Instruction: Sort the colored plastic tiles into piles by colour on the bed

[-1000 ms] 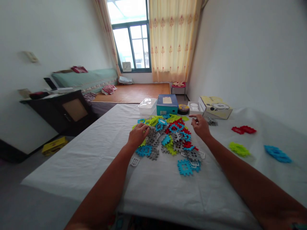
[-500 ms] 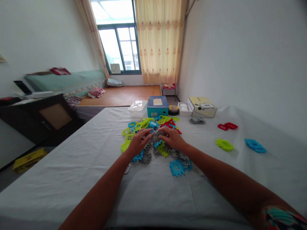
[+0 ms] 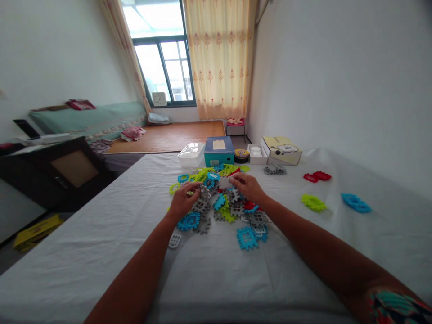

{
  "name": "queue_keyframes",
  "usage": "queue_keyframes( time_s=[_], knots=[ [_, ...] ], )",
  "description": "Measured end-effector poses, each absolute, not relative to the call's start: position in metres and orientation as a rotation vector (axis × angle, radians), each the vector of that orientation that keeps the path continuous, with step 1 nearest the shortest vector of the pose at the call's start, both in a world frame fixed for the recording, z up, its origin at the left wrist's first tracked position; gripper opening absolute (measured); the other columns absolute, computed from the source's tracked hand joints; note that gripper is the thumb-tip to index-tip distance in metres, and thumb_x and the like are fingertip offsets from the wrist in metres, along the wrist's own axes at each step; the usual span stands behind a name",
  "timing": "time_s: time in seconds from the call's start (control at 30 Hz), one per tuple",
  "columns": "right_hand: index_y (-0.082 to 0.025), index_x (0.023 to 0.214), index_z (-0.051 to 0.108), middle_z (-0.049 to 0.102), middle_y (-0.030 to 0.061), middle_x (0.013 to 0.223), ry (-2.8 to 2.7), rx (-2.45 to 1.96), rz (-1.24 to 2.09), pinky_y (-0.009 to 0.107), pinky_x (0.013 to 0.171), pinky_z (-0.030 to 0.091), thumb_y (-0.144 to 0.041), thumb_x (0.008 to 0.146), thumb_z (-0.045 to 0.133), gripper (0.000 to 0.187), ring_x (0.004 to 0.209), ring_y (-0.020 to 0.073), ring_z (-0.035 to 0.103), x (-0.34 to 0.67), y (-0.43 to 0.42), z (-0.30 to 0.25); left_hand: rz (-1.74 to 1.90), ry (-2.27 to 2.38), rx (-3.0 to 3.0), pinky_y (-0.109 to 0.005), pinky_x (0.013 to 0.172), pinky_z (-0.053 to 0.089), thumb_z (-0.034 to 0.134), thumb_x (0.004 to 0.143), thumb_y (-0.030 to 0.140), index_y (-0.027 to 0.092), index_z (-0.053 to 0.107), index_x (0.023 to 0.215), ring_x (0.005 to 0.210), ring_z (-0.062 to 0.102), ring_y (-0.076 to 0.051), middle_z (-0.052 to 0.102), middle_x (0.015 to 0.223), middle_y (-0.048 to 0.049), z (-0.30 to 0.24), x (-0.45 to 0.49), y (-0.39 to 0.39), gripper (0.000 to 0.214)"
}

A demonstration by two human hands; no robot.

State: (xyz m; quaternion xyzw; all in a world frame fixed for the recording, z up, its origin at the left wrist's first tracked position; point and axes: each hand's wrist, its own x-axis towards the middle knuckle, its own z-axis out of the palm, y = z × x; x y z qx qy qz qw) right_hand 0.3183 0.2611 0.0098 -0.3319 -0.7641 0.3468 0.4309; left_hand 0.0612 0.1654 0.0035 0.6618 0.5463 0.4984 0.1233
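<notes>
A heap of flat plastic interlocking building pieces in green, blue, grey and red lies in front of me. My left hand point(image 3: 184, 199) is at the heap's left side, thumb and fingers pinching a grey interlocking piece point(image 3: 204, 192). Over the right side, my right hand point(image 3: 249, 186) has its fingertips closed on the edge of a light grey flat piece point(image 3: 224, 182). Between the hands lie a blue piece point(image 3: 219, 201) and a green piece point(image 3: 228, 212). At the near edge is a blue square piece point(image 3: 247, 238); a small white lattice piece point(image 3: 174, 241) lies left.
Along the table's far edge stand a clear plastic box point(image 3: 191, 155), a blue box point(image 3: 219, 153), a round tin point(image 3: 241, 156) and a yellow box point(image 3: 281, 150). Sorted on the right are grey pieces point(image 3: 275, 170), red pieces point(image 3: 317, 176), green pieces point(image 3: 313, 203) and blue pieces point(image 3: 355, 203).
My hands have moved apart, the left one leftward and the right one slightly rightward. More of the heap's middle shows between them, with the light grey piece now visible at my right fingertips.
</notes>
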Motion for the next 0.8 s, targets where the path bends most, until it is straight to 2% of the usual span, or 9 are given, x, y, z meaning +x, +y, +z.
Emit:
queue_keyframes(
  time_s=[0.17,0.27,0.33,0.43,0.53,0.67,0.8],
  knots=[
    [-0.017,0.112,0.056,0.060,-0.0023,0.066,-1.553,-1.250,0.788,0.023,0.052,0.052,-0.026,0.080,0.059,0.033,0.055,0.0119,0.059,0.397,0.331,0.000,1.435,1.710,1.952,-0.020,0.054,0.054,0.061,0.080,0.035,0.019,0.072,0.100,0.071,0.060,-0.013,0.063,0.085,-0.0039,-0.001,0.048,0.168,0.028],
    [-0.015,0.110,0.056,0.060,-0.0025,0.058,-1.379,-1.576,0.870,0.020,0.047,0.051,-0.016,0.078,0.061,0.032,0.048,0.0107,0.057,0.440,0.353,-0.011,1.411,1.703,2.007,-0.020,0.055,0.054,0.060,0.081,0.033,0.019,0.072,0.098,0.070,0.061,-0.013,0.063,0.083,-0.0031,-0.003,0.048,0.170,0.026],
    [-0.012,0.102,0.059,0.062,0.0009,0.056,-1.289,-1.693,0.968,0.019,0.043,0.049,-0.013,0.078,0.062,0.024,0.044,0.0108,0.057,0.456,0.358,-0.017,1.373,1.684,2.059,-0.020,0.057,0.054,0.059,0.082,0.032,0.020,0.072,0.100,0.070,0.060,-0.012,0.064,0.085,-0.0031,-0.005,0.050,0.170,0.025],
    [-0.009,0.082,0.063,0.064,0.0071,0.054,-1.249,-1.708,1.083,0.019,0.038,0.046,-0.014,0.079,0.065,0.006,0.041,0.0114,0.056,0.462,0.359,-0.024,1.319,1.664,2.099,-0.021,0.057,0.054,0.058,0.083,0.031,0.020,0.072,0.101,0.068,0.060,-0.012,0.065,0.088,-0.0034,-0.007,0.051,0.171,0.026],
    [-0.008,0.075,0.062,0.065,0.0087,0.055,-1.203,-1.662,1.154,0.018,0.038,0.047,-0.017,0.082,0.067,0.012,0.041,0.0109,0.057,0.457,0.360,-0.028,1.303,1.678,2.096,-0.021,0.058,0.055,0.058,0.084,0.031,0.019,0.072,0.102,0.068,0.061,-0.012,0.065,0.088,-0.0036,-0.007,0.050,0.171,0.026],
    [-0.009,0.087,0.062,0.068,0.0080,0.061,-1.152,-1.589,1.162,0.018,0.042,0.052,-0.018,0.082,0.070,0.013,0.047,0.0113,0.061,0.453,0.360,-0.032,1.312,1.683,2.094,-0.021,0.059,0.055,0.058,0.084,0.032,0.019,0.072,0.101,0.069,0.061,-0.012,0.065,0.086,-0.0031,-0.006,0.051,0.170,0.026],
    [-0.008,0.103,0.059,0.069,0.0081,0.065,-1.174,-1.558,1.135,0.022,0.046,0.056,-0.020,0.078,0.075,0.032,0.051,0.0142,0.065,0.450,0.360,-0.035,1.301,1.673,2.107,-0.022,0.059,0.055,0.058,0.084,0.033,0.019,0.072,0.101,0.069,0.062,-0.012,0.066,0.088,-0.0037,-0.006,0.051,0.170,0.026]
  ],
)
